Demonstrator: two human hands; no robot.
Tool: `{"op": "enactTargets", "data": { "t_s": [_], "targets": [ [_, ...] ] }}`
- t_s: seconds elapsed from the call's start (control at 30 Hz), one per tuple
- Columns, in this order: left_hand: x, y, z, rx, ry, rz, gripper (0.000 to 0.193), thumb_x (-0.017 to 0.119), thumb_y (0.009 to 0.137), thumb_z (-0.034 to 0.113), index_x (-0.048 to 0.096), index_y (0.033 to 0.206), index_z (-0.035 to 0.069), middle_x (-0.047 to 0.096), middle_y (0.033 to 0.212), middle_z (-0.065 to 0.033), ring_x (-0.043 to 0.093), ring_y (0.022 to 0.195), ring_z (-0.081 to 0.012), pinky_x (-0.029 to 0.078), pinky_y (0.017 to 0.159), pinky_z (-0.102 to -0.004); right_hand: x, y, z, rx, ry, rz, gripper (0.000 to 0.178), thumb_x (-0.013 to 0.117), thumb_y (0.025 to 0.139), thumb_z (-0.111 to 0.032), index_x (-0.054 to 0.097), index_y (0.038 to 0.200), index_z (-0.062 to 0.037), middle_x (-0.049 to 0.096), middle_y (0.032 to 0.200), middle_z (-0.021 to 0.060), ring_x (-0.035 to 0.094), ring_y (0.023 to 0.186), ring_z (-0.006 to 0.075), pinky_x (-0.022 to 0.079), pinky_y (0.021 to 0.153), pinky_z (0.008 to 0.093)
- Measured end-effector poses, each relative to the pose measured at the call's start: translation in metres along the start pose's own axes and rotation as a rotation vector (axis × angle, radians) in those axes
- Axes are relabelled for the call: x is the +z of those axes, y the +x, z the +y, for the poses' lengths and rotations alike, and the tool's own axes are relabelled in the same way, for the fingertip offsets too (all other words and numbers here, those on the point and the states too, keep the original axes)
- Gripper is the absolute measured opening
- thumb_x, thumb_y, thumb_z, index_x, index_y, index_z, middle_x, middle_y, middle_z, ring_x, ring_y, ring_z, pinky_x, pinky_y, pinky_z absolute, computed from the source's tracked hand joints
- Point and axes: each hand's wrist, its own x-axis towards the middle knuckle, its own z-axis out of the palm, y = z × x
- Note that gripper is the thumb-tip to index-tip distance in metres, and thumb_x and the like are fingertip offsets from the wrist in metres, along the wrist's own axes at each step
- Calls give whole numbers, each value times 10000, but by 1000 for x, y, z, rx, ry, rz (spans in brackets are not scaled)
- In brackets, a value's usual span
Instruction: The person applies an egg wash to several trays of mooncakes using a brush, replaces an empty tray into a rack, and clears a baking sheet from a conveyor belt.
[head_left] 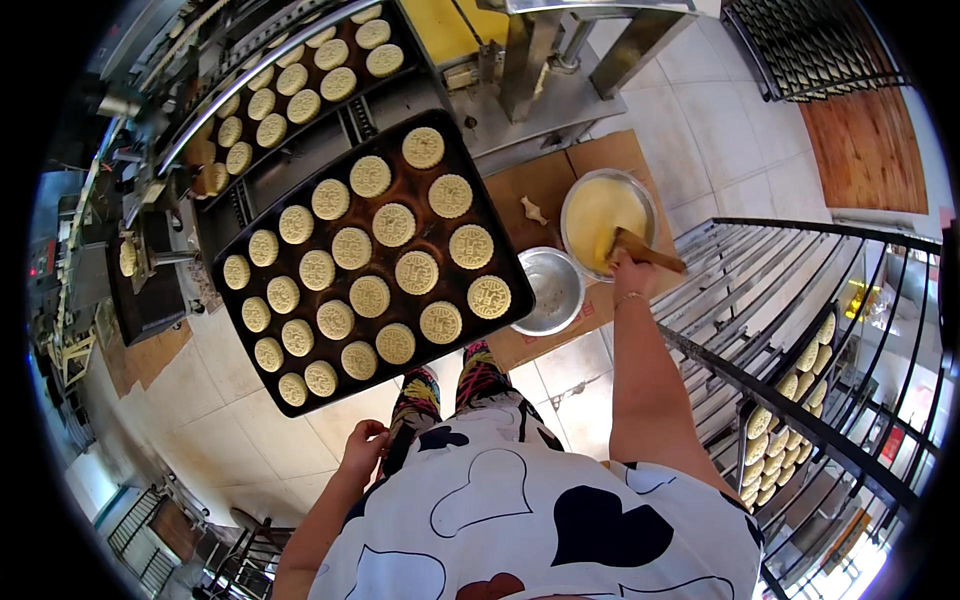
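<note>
My right hand (632, 275) is closed around the wooden handle of a flat brush (650, 252). The brush's head is down in a metal bowl of yellow liquid (606, 207), which looks like egg wash. Beside it stands a second metal bowl (549, 291), with only small specks in its bottom. My left hand (364, 444) hangs by my thigh, its fingers curled in, with nothing visible in them. In front of me is a dark baking tray (300, 366) with rows of round, pale, pattern-stamped pastries (370, 297).
Both bowls stand on brown cardboard (515, 347). Past the tray is a machine (350, 122) with more stamped pastries (305, 106) on it. A black metal rack (745, 380) rises close on my right, holding trays of pastries (785, 430). Another rack (800, 50) stands at the far right.
</note>
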Motion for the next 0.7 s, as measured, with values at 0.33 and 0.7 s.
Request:
{"op": "enactTargets", "data": {
  "t_s": [0.33, 0.7],
  "targets": [
    [-43, 1, -39, 181, 96, 84, 268, 644, 809, 175, 562, 1021, 32, 626, 890, -85, 610, 777, -154, 503, 708, -291, -23, -57, 12, -573, -682, -212, 419, 597, 811, -127, 516, 1190, 34, 622, 1084, 166, 614, 988, 257, 476, 859, 337],
    [-108, 21, -95, 211, -145, 35, 277, 652, 789, 109, 523, 1016, 16, 597, 895, -94, 615, 783, -198, 513, 667, -334, 15, -232, -69, -56, 217, -466, 651, 618, 750, 24, 382, 1340, -117, 580, 1059, 82, 612, 777, 183, 516, 564, 298]
  ]
}}
